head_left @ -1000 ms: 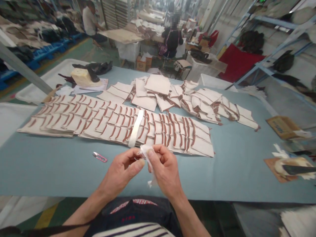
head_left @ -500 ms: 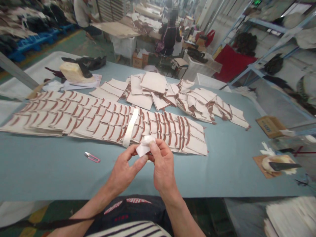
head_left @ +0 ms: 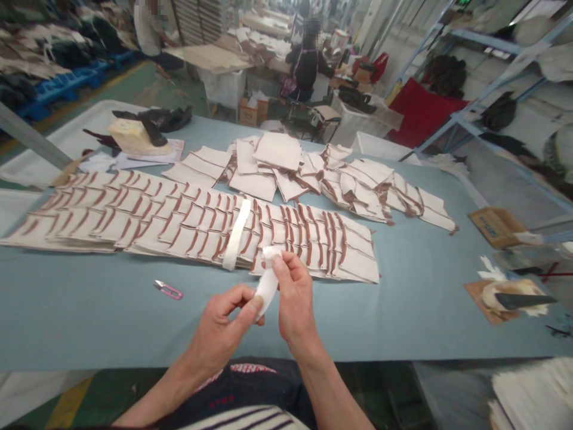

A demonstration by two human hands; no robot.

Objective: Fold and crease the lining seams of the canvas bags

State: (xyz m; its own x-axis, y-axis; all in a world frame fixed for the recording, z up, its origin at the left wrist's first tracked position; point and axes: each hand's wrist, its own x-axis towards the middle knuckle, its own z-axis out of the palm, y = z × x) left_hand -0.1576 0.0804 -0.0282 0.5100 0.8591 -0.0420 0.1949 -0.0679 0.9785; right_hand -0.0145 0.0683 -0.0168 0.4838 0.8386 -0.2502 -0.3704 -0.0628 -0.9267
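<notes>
Between my two hands is a short white strip (head_left: 267, 286), which looks like fabric or paper tape. My left hand (head_left: 228, 313) pinches its lower end between thumb and fingers. Near its folded upper end, my right hand (head_left: 295, 292) grips it. Just beyond my hands lies a long overlapping row of cream fabric pieces (head_left: 179, 221) with brown edging. Another white strip (head_left: 237, 233) rests across that row. Pink-handled thread snips (head_left: 168, 289) lie on the blue-grey table (head_left: 111, 316), left of my hands.
A loose pile of cream pieces (head_left: 277, 152) lies behind the row. At the right are a cardboard box (head_left: 496, 227) and a dark-handled tool (head_left: 523, 300) on a brown board. A yellowish block (head_left: 134, 136) stands at the back left. Two people sit farther off.
My left hand has moved down and slightly left, away from my right. The white strip, bunched up before, is now stretched out between them.
</notes>
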